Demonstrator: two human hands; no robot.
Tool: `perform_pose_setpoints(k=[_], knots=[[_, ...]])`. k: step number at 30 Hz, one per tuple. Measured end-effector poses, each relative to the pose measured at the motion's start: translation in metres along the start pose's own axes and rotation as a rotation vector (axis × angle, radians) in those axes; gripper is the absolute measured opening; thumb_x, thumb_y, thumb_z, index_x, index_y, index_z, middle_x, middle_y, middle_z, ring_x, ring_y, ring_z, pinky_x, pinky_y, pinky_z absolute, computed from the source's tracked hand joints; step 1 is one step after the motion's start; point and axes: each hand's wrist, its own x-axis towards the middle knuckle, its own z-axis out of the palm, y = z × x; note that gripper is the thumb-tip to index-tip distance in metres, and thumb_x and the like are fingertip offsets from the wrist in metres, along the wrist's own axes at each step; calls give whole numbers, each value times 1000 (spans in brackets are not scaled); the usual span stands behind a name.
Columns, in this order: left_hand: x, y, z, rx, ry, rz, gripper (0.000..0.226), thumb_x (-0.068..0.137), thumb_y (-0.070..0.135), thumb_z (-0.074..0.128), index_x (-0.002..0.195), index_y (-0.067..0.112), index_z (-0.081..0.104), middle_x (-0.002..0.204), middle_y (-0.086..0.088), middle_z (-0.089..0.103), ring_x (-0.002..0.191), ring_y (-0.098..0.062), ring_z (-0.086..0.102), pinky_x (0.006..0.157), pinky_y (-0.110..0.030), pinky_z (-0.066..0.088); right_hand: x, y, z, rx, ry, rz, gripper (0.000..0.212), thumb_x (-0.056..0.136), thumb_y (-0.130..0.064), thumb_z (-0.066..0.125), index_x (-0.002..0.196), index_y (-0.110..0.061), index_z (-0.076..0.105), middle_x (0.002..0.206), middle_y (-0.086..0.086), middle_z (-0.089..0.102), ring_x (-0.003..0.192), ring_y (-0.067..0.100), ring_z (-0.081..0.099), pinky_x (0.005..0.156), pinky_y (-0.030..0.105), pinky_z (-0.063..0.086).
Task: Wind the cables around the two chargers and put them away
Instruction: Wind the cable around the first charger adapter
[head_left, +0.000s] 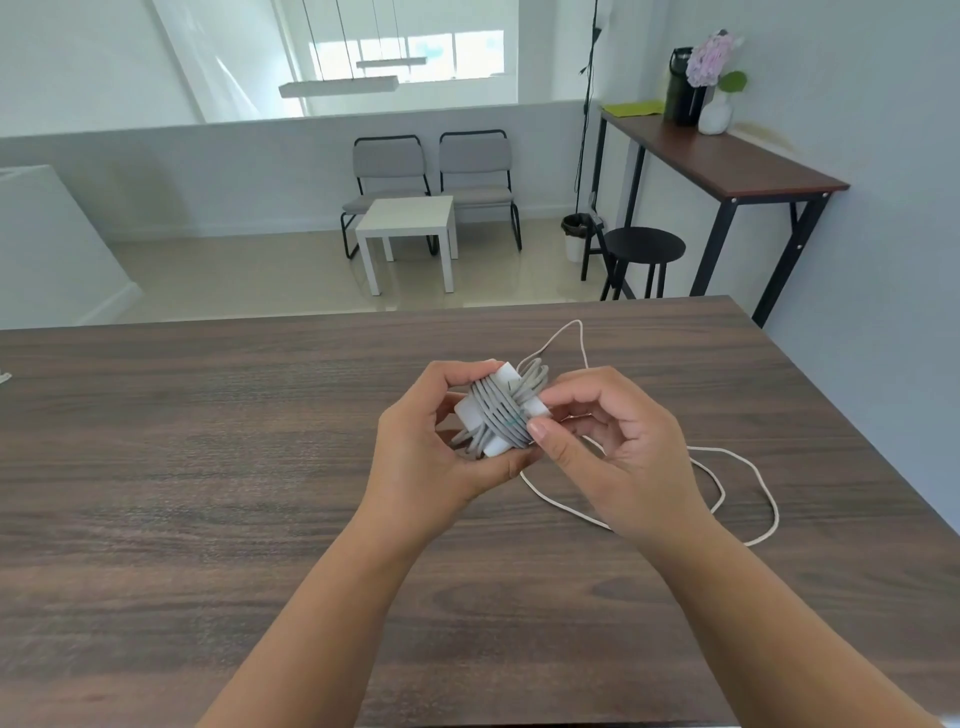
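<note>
Both hands, left and right, clasp the cable-wound charger above a loose white cable.

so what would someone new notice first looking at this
First, the two hands meeting above the middle of the dark wooden table: the left hand cradles a white charger wrapped in grey cable, with the right hand at its right edge. Next, a loose white cable looping over the table to the right, behind that hand.
</note>
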Motion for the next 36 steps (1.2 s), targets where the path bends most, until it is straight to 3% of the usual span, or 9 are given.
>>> perform_pose_setpoints(k=[8, 14, 20, 24, 28, 31, 36], knots=[[3, -5, -6, 28, -33, 32, 64, 59, 14, 93, 112, 30, 61, 101, 9, 72, 93, -18, 70, 77, -32, 60, 2, 8, 0, 81, 44, 6, 13, 79, -20, 76, 92, -17, 75, 96, 5, 69, 91, 26, 68, 77, 38, 58], [5, -9, -6, 93, -26, 110, 63, 61, 19, 93, 115, 25, 62, 106, 8, 70, 100, -22, 68, 76, -37, 61, 2, 11, 5, 220, 94, 88, 10, 76, -3, 74, 85, -7, 74, 90, 8, 68, 84, 18, 67, 77, 24, 54], [10, -12, 1, 231, -1, 246, 64, 61, 23, 93, 117, 18, 62, 114, 6, 67, 106, -12, 65, 80, -35, 58, 3, 8, 11, 149, 205, 126, 7, 75, -11, 75, 78, -9, 69, 79, 3, 68, 72, 12, 65, 67, 20, 52], [11, -15, 3, 239, -5, 211, 65, 60, 23, 94, 117, 19, 63, 113, 9, 68, 105, -11, 66, 79, -33, 59, 4, 8, 12, 146, 234, 225, 11, 75, -13, 77, 73, -12, 66, 68, -2, 68, 58, 6, 55, 54, 15, 43], [12, -18, 1, 242, -2, 147, 64, 59, 25, 94, 116, 23, 64, 109, 13, 69, 101, -11, 67, 77, -33, 59, 3, 9, 7, 268, 189, 278, 13, 73, -14, 73, 80, -5, 70, 64, -2, 66, 58, 6, 58, 57, 17, 47], [13, -18, 0, 219, 6, 118, 63, 59, 25, 94, 115, 23, 64, 108, 14, 70, 101, -12, 67, 77, -33, 60, 3, 11, 3, 304, 133, 279, 16, 73, -3, 71, 88, -1, 71, 75, -3, 70, 64, 5, 62, 62, 16, 50], [14, -16, 2, 188, 2, 110, 63, 60, 23, 93, 115, 23, 64, 107, 12, 70, 99, -14, 68, 76, -29, 60, 7, 12, 1, 288, 145, 289, 14, 68, -9, 75, 82, -9, 72, 79, 0, 73, 75, 13, 67, 70, 21, 54]])
